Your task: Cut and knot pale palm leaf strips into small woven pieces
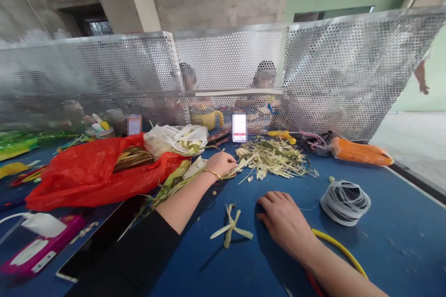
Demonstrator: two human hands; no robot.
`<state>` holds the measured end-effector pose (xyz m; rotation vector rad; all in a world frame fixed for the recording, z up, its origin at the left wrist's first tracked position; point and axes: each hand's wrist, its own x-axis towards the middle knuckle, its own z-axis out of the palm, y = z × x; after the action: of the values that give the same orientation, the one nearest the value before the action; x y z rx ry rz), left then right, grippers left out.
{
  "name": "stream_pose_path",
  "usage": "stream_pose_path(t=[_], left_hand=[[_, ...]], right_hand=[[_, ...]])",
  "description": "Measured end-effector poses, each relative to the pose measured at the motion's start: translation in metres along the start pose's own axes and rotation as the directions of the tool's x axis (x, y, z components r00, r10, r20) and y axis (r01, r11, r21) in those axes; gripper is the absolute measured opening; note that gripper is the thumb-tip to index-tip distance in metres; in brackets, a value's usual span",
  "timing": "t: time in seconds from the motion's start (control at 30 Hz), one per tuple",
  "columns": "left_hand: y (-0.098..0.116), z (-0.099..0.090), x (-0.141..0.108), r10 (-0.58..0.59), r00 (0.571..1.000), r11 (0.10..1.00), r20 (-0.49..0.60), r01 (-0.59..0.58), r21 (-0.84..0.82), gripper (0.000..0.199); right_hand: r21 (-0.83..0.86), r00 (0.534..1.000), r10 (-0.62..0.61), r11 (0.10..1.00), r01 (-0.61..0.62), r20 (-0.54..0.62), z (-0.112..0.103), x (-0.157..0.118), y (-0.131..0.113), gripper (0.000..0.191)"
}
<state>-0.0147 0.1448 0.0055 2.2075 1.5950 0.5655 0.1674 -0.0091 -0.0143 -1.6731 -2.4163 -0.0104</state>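
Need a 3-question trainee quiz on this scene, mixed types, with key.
1. Which hand's wrist wears the gold bangle?
2. True or false: the right hand is holding the knotted husk piece.
3. What lies to the right of the right hand?
(a) red plastic bag
(b) white cord bundle
(c) exit sign

Key:
1. The left hand.
2. False; it lies on the blue tabletop, apart from that hand.
3. b

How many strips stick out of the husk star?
5 strips show on the husk star: one left, two away from the wearer, one right, one toward them. Any underneath would be hidden.
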Motion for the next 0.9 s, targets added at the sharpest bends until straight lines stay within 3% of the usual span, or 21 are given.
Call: stream_pose_path(t=[0.13,0.3,0.47,0.57,0.7,0.8,0.9], left_hand=[[-0.003,0.002,-0.001,-0.022,1.000,1.000,0.013,0.022,0.019,0.011],[0.009,-0.002,-0.010,-0.005,0.996,0.999,-0.085,0.002,-0.041,0.018],[0.036,-0.005,-0.035,0.064,0.986,0.983,-0.152,-0.089,-0.163,0.019],[0.050,-0.005,-0.055,0.062,0.980,0.914,-0.188,-0.131,-0.383,0.016],[0.061,-0.008,-0.074,0.065,0.977,0.838,-0.204,-0.164,-0.521,0.010],[0.064,-0.012,-0.080,0.086,0.976,0.818,-0.201,-0.185,-0.545,0.011],[0.063,-0.013,-0.080,0.106,0.973,0.802,-0.203,-0.205,-0.561,0.015]], right_hand=[[-0.022,1.000,-0.002,1.000,0.002,0.008,0.001,0.000,-0.001,0.007],[0.011,1.000,-0.007,1.000,0.007,-0.014,0.000,0.001,0.000,0.007],[0.330,0.990,0.099,0.942,-0.061,-0.098,-0.006,0.003,0.008,0.019],[0.605,0.957,0.246,0.789,-0.106,-0.153,-0.010,0.006,0.015,0.021],[0.889,0.903,0.414,0.449,-0.094,-0.113,-0.025,0.016,0.010,0.033],[0.982,0.886,0.463,0.159,-0.105,0.020,-0.039,0.031,-0.005,0.040],[0.998,0.861,0.506,0.010,-0.066,0.052,-0.045,0.044,-0.019,0.039]])
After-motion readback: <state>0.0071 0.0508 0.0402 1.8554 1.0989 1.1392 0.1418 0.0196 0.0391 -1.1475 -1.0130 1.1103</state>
